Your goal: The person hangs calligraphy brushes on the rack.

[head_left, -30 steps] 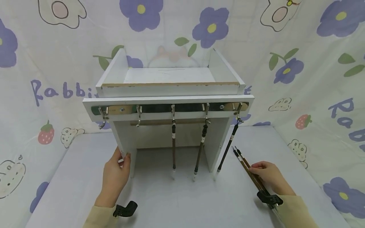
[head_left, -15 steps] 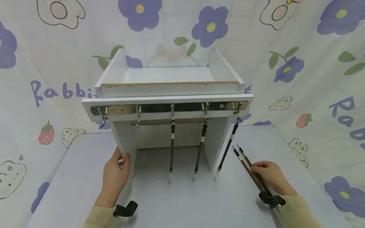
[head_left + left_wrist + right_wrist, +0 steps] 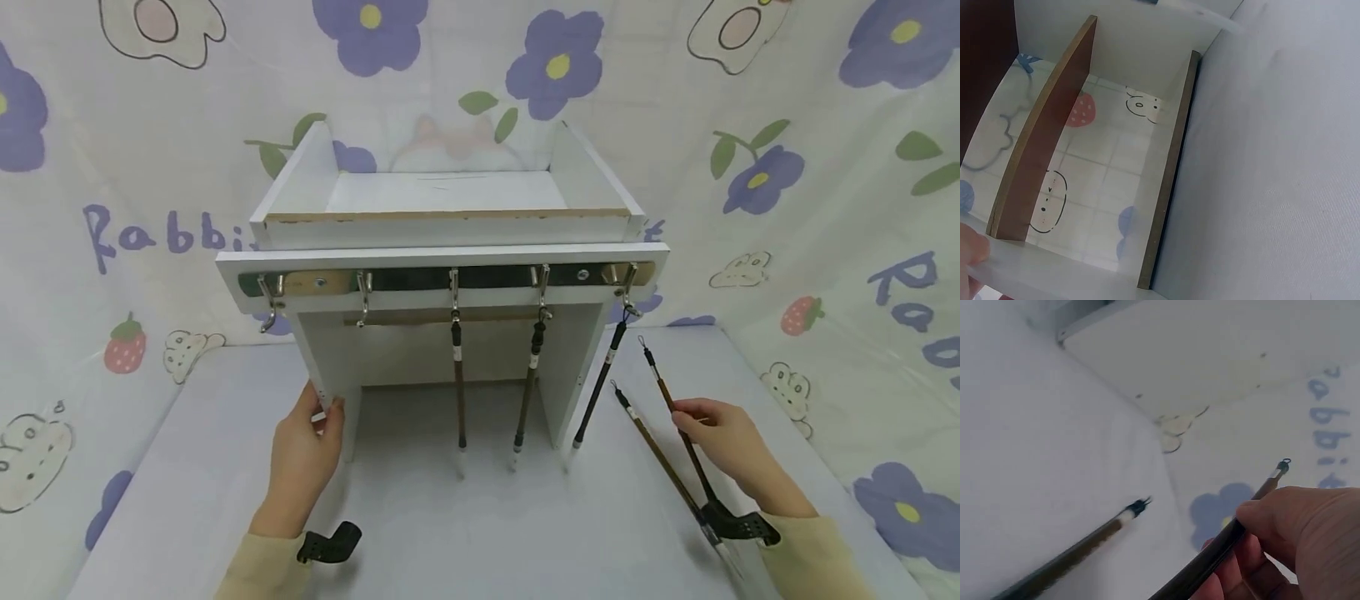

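Note:
My right hand (image 3: 727, 442) pinches a brown calligraphy brush (image 3: 663, 383) by its handle, its dark looped end pointing up and away. The right wrist view shows the handle of this held brush (image 3: 1210, 557) between thumb and fingers. Another calligraphy brush (image 3: 654, 446) lies on the table to the left of that hand. With thumb and fingers, my left hand (image 3: 303, 458) grips the left side panel (image 3: 324, 367) of a white hook rack (image 3: 442, 256). Three brushes hang by their loops from its middle and right hooks, the rightmost being a dark brush (image 3: 602, 382).
Two hooks at the left carry nothing, one being the far-left hook (image 3: 268, 304). An open-topped tray section (image 3: 450, 229) forms the rack's upper part. Behind the white table (image 3: 210, 467) hangs a patterned cloth (image 3: 637, 167). Brown crossboards (image 3: 1047, 125) span the rack's inside.
My right hand has lifted one brush up and to the right, apart from the brush beside it. The left hand keeps its place on the panel. The middle hanging brush swings slightly.

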{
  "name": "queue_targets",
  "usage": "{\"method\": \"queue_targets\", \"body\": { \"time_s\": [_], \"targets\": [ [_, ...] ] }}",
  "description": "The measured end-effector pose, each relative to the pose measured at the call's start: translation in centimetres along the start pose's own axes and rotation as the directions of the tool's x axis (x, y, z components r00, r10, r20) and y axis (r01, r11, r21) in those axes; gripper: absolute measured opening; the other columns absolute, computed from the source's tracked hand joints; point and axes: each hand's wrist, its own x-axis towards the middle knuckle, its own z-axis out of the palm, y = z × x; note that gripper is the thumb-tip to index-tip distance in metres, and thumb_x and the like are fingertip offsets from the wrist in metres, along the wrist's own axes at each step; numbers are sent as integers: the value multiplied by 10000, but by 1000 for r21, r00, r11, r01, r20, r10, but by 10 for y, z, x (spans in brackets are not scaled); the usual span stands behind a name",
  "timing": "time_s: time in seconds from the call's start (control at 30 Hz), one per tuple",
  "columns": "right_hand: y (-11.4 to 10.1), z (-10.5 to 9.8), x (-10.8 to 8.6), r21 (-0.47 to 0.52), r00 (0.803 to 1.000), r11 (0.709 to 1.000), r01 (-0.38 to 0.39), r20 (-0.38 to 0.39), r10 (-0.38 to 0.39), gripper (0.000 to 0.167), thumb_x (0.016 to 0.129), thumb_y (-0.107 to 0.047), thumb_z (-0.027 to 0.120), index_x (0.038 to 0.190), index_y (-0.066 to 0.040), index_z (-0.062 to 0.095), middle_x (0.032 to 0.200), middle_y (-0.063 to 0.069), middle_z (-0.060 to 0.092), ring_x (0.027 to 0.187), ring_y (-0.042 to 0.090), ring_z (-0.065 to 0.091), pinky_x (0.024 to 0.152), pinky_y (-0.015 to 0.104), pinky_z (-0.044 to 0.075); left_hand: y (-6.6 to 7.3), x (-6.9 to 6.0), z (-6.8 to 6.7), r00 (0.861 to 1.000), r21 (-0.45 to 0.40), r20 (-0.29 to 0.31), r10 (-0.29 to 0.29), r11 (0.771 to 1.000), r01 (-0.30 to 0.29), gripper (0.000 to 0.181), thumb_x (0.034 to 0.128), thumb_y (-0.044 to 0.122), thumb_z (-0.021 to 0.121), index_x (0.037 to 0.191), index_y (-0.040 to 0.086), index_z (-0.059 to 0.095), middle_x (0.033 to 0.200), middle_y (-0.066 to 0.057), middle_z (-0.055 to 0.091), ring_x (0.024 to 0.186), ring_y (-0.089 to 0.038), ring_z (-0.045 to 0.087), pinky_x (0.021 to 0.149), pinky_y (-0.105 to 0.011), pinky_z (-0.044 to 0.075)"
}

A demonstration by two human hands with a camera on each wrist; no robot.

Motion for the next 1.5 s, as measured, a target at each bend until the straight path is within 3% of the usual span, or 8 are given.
{"method": "queue_targets", "body": {
  "time_s": [0.1, 0.23, 0.33, 0.7, 1.0, 1.23, 1.5],
  "targets": [
    [-15, -5, -4, -25, 997, 997, 71, -33, -72, 449, 988, -365, 553, 1276, -23, 587, 1156, 157, 646, 991, 256, 634, 779, 295, 546, 0, 0, -1, 1000, 7, -10, -6, 1000, 6, 317, 978, 131, 549, 1285, 54, 528, 1090, -222, 658, 916, -356, 671, 746, -495, 570],
    [-34, -11, -10, -47, 983, 988, 150, -96, -154, 389, 976, -356, 578, 1216, -52, 621, 1099, 106, 681, 943, 77, 627, 734, 165, 515, 0, 0, -3, 1000, 15, -8, -12, 1000, 13, 316, 979, 130, 547, 1282, 47, 526, 1080, -225, 658, 917, -359, 671, 753, -497, 568],
    [-47, -13, -15, -8, 973, 982, 191, -131, -190, 347, 960, -312, 618, 1176, -42, 634, 1065, 109, 694, 896, 12, 628, 717, 149, 516, 1, 0, -3, 1000, 16, 2, -17, 1000, 17, 325, 981, 133, 540, 1294, 46, 518, 1098, -231, 651, 925, -369, 668, 757, -505, 565],
    [-82, -8, -33, 137, 946, 944, 299, -174, -274, 218, 944, -123, 638, 1121, 5, 644, 976, 1, 719, 876, 122, 687, 740, 184, 546, 2, 1, -2, 1000, 13, 4, -10, 1000, 10, 312, 978, 116, 542, 1280, 40, 523, 1096, -242, 651, 900, -382, 673, 741, -508, 568],
    [-101, 4, -44, 142, 909, 916, 375, -249, -334, 121, 909, -30, 657, 1028, -36, 676, 923, 28, 713, 846, 127, 671, 714, 186, 526, 1, 1, -1, 1000, 16, 11, -13, 1000, 13, 327, 984, 139, 538, 1300, 57, 515, 1112, -242, 648, 893, -394, 676, 725, -514, 569],
    [-115, 8, -52, 177, 870, 869, 463, -280, -406, 106, 893, -39, 687, 997, -58, 684, 909, 85, 692, 817, 148, 651, 752, 186, 510, 3, 2, -2, 1000, 12, 15, -21, 1000, 20, 318, 986, 146, 535, 1290, 55, 520, 1116, -238, 646, 914, -387, 671, 747, -510, 566],
    [-128, 16, -59, 215, 830, 810, 545, -275, -486, 184, 847, 88, 683, 1008, 0, 687, 886, 89, 698, 804, 122, 646, 782, 202, 503, 2, 1, -1, 999, 10, 27, -33, 999, 33, 340, 993, 168, 527, 1320, 77, 508, 1137, -236, 642, 911, -400, 673, 731, -514, 568]
  ]
}}
